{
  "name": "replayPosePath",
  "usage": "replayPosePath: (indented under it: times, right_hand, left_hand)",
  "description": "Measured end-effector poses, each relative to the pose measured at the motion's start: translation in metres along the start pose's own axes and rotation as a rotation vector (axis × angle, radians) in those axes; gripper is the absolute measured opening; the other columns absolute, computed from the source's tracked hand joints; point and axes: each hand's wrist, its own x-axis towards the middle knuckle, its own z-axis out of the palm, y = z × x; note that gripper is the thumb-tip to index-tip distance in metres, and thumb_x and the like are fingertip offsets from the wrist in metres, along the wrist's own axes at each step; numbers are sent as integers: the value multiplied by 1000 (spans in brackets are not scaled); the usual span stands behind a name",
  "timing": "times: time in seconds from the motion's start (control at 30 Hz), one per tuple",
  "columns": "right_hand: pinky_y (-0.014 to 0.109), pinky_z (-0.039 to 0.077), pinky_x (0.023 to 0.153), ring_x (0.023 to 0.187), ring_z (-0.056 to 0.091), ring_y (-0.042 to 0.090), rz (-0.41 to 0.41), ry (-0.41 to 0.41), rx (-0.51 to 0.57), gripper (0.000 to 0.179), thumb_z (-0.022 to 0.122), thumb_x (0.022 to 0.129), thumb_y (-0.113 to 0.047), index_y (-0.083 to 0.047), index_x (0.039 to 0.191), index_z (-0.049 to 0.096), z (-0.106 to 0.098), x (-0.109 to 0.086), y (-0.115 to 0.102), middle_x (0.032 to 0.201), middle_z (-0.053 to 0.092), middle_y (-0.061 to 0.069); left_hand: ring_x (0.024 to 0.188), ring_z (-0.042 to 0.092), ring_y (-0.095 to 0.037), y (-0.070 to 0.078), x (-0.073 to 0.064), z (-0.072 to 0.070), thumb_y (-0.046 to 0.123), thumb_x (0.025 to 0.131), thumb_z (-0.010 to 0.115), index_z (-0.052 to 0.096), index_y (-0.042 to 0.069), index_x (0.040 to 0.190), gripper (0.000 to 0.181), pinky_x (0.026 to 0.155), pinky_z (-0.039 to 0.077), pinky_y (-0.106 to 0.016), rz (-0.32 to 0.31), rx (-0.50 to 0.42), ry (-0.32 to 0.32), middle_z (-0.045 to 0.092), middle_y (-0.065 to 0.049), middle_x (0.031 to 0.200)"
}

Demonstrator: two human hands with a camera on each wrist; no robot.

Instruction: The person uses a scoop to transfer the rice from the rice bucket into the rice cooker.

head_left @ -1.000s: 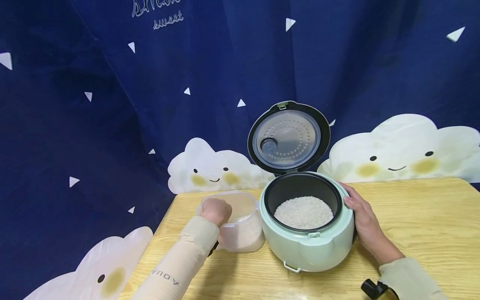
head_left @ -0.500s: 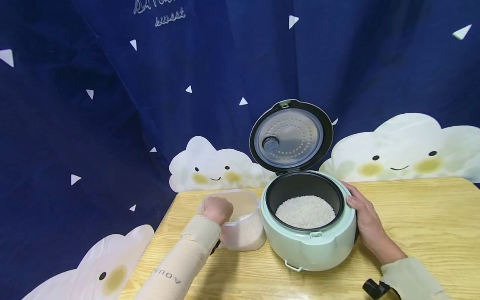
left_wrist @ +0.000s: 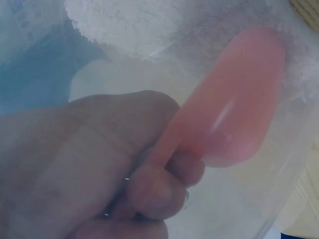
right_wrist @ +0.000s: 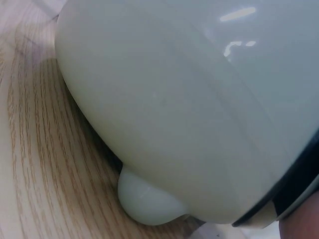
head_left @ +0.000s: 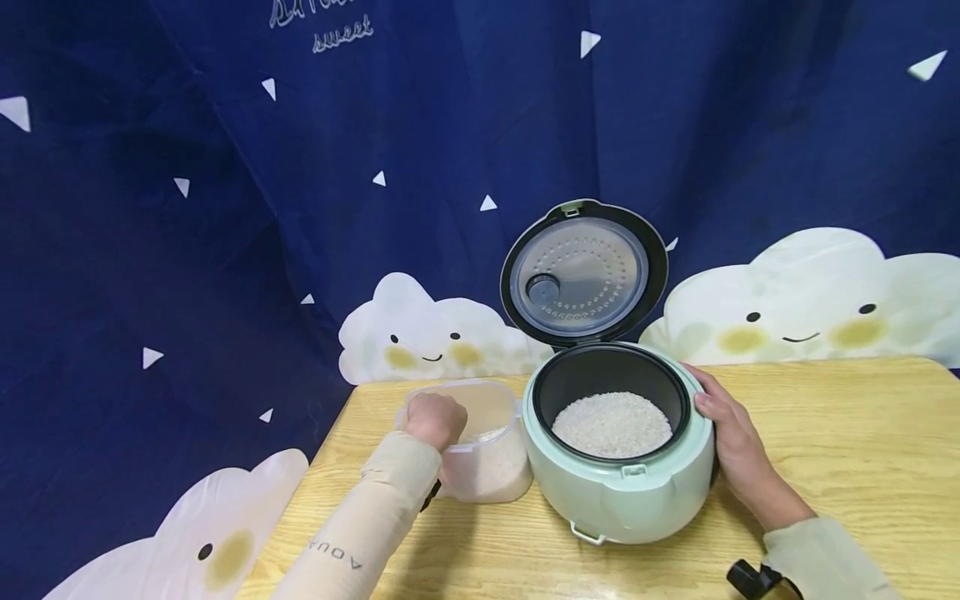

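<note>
Pink scoop (left_wrist: pixel 239 104) shows in the left-wrist view inside the translucent tub (left_wrist: pixel 239 194), its rounded back towards the camera and its far end up by the loose rice (left_wrist: pixel 134 25); the left hand (left_wrist: pixel 94 154) grasps it, its fingers (left_wrist: pixel 157 191) clenched at the neck. It looks like smooth plastic, probably light and fairly stiff but apt to twist when loaded, so a pinch close to the bowl, as here, suits it. Whether it carries any rice cannot be told. In the right-wrist view the rice cooker (right_wrist: pixel 174 114) stands on the desk (right_wrist: pixel 35 149), its hard, glossy curve likely slippery and its body heavier. In the head view the right hand (head_left: pixel 738 442) grips the cooker's side, thumb at the rim, a sound place to brace; the raised lid (head_left: pixel 581 279) would be a weaker hold. Rice heaps inside the inner pot (head_left: pixel 592 373), and the tub sits just beside the cooker.
</note>
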Motion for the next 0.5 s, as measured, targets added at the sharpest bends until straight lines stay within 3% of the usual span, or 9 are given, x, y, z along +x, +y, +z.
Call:
replayPosePath:
  times: [0.4,0.5]
  right_hand:
    - [6,32,107,132,50,-8,-8,-2,-22,49,32,107,-16,-5,153,46,0,0,0,141,59,-23]
    - [6,32,107,132,51,-8,-9,2,-23,49,32,107,-15,-5,152,46,0,0,0,141,60,-22]
  left_hand:
    - [72,66,-14,0,3,3,7,96,58,67,20,68,32,64,57,-45,3,0,7,75,3,84]
    - [73,67,-15,0,6,4,19,97,64,66,20,67,30,65,57,-46,18,-16,6,75,3,84]
